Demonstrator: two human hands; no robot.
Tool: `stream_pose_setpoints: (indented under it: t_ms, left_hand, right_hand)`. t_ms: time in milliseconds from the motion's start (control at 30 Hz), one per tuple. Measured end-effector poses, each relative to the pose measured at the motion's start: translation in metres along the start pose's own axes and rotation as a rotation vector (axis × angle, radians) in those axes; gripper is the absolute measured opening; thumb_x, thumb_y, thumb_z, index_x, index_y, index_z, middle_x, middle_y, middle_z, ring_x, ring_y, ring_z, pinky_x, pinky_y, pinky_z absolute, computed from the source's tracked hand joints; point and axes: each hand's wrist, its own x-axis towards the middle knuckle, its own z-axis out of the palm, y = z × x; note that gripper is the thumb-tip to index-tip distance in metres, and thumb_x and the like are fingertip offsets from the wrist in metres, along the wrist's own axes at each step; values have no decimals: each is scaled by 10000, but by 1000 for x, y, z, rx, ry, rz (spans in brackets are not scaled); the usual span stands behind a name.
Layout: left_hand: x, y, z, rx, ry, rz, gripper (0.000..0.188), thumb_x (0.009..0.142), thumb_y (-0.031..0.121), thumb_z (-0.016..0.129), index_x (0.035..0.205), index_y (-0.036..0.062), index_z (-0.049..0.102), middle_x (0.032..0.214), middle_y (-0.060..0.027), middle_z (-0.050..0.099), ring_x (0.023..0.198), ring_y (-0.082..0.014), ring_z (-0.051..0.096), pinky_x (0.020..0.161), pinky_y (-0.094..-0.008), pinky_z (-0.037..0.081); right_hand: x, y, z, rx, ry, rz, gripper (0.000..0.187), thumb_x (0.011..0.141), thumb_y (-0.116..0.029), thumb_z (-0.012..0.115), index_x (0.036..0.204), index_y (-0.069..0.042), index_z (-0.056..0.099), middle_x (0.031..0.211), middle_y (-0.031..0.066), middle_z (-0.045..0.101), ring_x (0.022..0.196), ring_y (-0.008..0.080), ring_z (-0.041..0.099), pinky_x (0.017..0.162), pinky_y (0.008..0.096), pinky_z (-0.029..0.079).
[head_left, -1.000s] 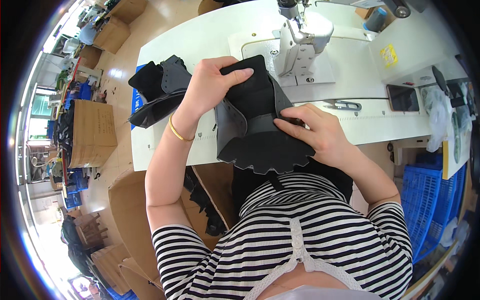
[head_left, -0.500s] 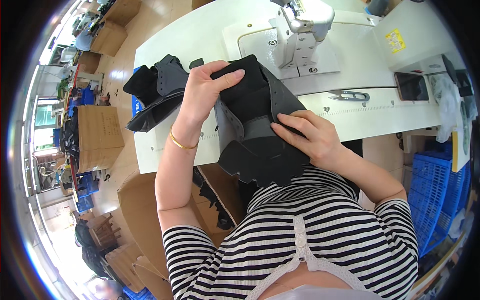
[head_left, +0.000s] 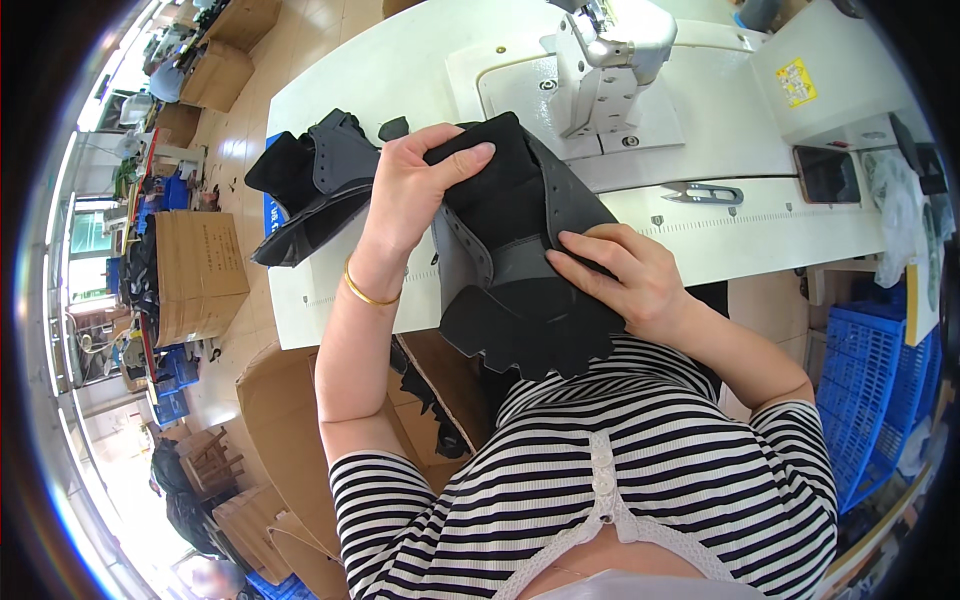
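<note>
Between my hands is a black shoe upper (head_left: 522, 268) with eyelet holes along both side flaps and a notched lower edge. My left hand (head_left: 425, 180) grips the top of its padded tongue, thumb on the front face. Lower down, my right hand (head_left: 628, 275) pinches the right eyelet flap; part of its fingers lies behind the upper. Another black upper (head_left: 318, 180) lies on the white table (head_left: 345, 90) to the left of my left hand. A small black scrap (head_left: 393, 128) sits just beyond that hand.
A sewing machine (head_left: 608, 80) stands behind the upper. Thread snips (head_left: 703, 192) and a phone (head_left: 827, 175) lie along the table's right side. Below the table are an open cardboard box (head_left: 290, 400) with black pieces at left and blue crates (head_left: 858, 390) at right.
The view has shifted very slightly. Both hands keep the same hold on the shoe upper, and nothing was taken or let go.
</note>
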Motion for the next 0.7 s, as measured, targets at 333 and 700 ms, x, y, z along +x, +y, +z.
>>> stream_pose_setpoints:
  t_ms: [333,700]
  left_hand:
    - [-4,8,2,-83,10,19,228,795,126,726,918,-59,676,767,-57,691,696,-70,606,645,-202,487]
    - [-47,-4,-84,1663,917,461,341,800,297,678,1064,82,656,1148,-85,597,1167,-270,481,1064,-498,230]
  right_hand:
    - [4,0,0,-22,-4,-12,396,627,-95,603,1008,-31,691,1062,75,595,833,210,603,610,283,520]
    - [22,8,-20,259,9,138,474,617,-110,638,1082,-17,641,1056,115,611,856,273,621,687,319,527]
